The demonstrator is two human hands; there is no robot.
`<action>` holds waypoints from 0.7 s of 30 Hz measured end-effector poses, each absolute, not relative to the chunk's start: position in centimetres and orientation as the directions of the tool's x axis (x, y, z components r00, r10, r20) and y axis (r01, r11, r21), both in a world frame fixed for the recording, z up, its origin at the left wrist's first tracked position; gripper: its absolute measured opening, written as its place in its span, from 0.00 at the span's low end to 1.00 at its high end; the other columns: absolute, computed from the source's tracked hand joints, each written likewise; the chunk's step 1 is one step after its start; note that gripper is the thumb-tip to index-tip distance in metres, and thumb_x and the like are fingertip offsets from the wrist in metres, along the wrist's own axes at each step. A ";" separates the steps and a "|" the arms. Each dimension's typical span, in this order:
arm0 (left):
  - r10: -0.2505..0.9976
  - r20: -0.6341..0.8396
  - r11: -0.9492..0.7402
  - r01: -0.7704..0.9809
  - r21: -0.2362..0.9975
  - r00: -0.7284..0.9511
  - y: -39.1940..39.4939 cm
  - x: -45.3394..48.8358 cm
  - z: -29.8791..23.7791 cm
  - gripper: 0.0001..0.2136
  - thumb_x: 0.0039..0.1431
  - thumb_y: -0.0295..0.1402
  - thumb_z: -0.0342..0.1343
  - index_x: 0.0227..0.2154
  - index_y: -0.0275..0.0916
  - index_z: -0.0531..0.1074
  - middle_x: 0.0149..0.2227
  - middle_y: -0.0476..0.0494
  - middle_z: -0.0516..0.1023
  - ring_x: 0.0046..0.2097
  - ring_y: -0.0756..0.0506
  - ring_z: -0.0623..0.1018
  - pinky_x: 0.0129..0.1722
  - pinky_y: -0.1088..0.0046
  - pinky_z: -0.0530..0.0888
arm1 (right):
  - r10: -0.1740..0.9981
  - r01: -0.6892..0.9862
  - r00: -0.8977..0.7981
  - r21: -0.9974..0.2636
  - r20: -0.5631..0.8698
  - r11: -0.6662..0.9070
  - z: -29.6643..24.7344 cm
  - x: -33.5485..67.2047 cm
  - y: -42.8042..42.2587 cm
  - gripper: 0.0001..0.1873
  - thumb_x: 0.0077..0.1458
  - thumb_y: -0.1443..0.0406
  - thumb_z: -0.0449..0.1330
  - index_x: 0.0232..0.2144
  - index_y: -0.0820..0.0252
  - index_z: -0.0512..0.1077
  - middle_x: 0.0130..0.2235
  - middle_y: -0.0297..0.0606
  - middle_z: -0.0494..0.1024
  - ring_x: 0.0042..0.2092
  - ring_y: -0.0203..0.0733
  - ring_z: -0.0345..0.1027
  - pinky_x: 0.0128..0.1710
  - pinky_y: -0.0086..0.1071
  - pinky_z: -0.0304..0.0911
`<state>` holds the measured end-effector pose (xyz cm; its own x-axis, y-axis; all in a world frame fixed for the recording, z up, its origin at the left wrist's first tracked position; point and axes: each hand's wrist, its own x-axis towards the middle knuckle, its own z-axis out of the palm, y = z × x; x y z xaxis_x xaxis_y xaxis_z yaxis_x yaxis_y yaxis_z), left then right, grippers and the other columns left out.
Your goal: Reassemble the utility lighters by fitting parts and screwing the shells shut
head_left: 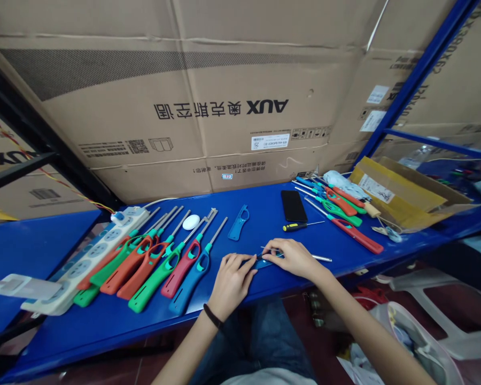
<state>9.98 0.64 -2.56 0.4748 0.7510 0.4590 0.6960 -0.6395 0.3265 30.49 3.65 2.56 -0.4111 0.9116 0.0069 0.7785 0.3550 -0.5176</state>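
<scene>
A blue utility-lighter body [264, 262] lies across the blue desk [104, 331], its metal tube [320, 258] pointing right. The hands are together: the left hand [232, 283] curls over its near end, while the right hand [291, 258], wrist raised, seems to pinch its middle.

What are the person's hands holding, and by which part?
A blue long-nozzle lighter, held by its body between the left hand and right hand; its metal nozzle sticks out free.

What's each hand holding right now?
Left hand: closed, fingers on a blue lighter body.
Right hand: closed, pinching the blue lighter body near its metal tube.
</scene>
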 end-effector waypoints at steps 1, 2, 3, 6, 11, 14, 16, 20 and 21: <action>0.751 0.464 -0.639 0.693 0.332 0.470 0.6 10.0 -2.6 0.13 0.63 0.30 0.50 0.50 0.41 0.70 0.43 0.42 0.76 0.45 0.43 0.74 0.47 0.58 0.69 | 0.909 0.779 -0.416 -0.508 0.019 0.367 2.6 30.4 3.7 0.09 0.58 0.58 0.56 0.35 0.53 0.74 0.34 0.32 0.77 0.36 0.38 0.71 0.32 0.28 0.56; 0.751 0.467 -0.639 0.692 0.337 0.466 0.7 9.9 -2.7 0.13 0.63 0.31 0.51 0.49 0.41 0.70 0.43 0.42 0.76 0.45 0.42 0.74 0.47 0.58 0.69 | 0.908 0.780 -0.419 -0.499 0.030 0.377 2.7 30.4 3.7 0.09 0.58 0.58 0.56 0.34 0.53 0.74 0.34 0.32 0.77 0.36 0.38 0.71 0.33 0.28 0.57; 0.753 0.467 -0.637 0.691 0.341 0.463 0.7 9.9 -2.7 0.13 0.63 0.31 0.51 0.49 0.41 0.70 0.43 0.42 0.76 0.45 0.42 0.74 0.47 0.58 0.69 | 0.907 0.780 -0.420 -0.494 0.040 0.383 2.8 30.4 3.7 0.09 0.58 0.58 0.55 0.34 0.53 0.74 0.34 0.33 0.77 0.36 0.38 0.71 0.33 0.28 0.56; 0.758 0.464 -0.633 0.688 0.354 0.458 0.7 9.9 -2.6 0.13 0.62 0.31 0.51 0.49 0.40 0.70 0.43 0.42 0.77 0.45 0.43 0.74 0.47 0.59 0.70 | 0.906 0.778 -0.420 -0.495 0.047 0.387 2.9 30.4 3.7 0.10 0.59 0.58 0.55 0.34 0.53 0.74 0.35 0.32 0.77 0.37 0.38 0.71 0.33 0.28 0.57; 0.752 0.469 -0.640 0.685 0.348 0.463 0.8 9.9 -2.7 0.13 0.62 0.30 0.52 0.49 0.39 0.70 0.43 0.41 0.76 0.45 0.43 0.74 0.46 0.60 0.71 | 0.911 0.785 -0.413 -0.503 0.011 0.362 2.6 30.5 3.9 0.09 0.58 0.59 0.56 0.34 0.53 0.75 0.36 0.33 0.78 0.38 0.40 0.71 0.33 0.28 0.57; 0.746 0.480 -0.642 0.692 0.331 0.463 0.7 10.0 -2.9 0.13 0.63 0.31 0.51 0.50 0.40 0.69 0.43 0.41 0.77 0.45 0.42 0.74 0.47 0.58 0.71 | 0.909 0.787 -0.417 -0.502 -0.005 0.358 2.4 30.5 4.2 0.08 0.58 0.60 0.56 0.33 0.53 0.75 0.37 0.33 0.79 0.39 0.41 0.72 0.34 0.29 0.58; 0.742 0.486 -0.642 0.697 0.320 0.461 0.7 10.0 -3.0 0.14 0.63 0.31 0.50 0.50 0.41 0.69 0.43 0.41 0.77 0.45 0.42 0.75 0.49 0.57 0.71 | 0.903 0.790 -0.430 -0.491 -0.016 0.367 2.4 30.4 4.4 0.08 0.58 0.60 0.56 0.33 0.53 0.75 0.37 0.34 0.79 0.39 0.41 0.72 0.34 0.29 0.58; 0.741 0.483 -0.639 0.712 0.291 0.467 0.6 10.0 -3.1 0.14 0.63 0.31 0.50 0.50 0.41 0.69 0.43 0.41 0.77 0.45 0.42 0.76 0.50 0.57 0.72 | 0.897 0.796 -0.442 -0.469 -0.017 0.383 2.5 30.3 4.5 0.09 0.58 0.59 0.56 0.32 0.53 0.75 0.37 0.33 0.79 0.38 0.41 0.72 0.33 0.29 0.58; 0.740 0.480 -0.638 0.717 0.281 0.471 0.6 10.0 -3.1 0.14 0.63 0.31 0.50 0.50 0.41 0.69 0.43 0.41 0.77 0.45 0.42 0.76 0.50 0.57 0.72 | 0.896 0.797 -0.445 -0.462 -0.012 0.389 2.6 30.3 4.5 0.09 0.58 0.59 0.56 0.32 0.53 0.76 0.36 0.33 0.79 0.38 0.41 0.72 0.33 0.29 0.58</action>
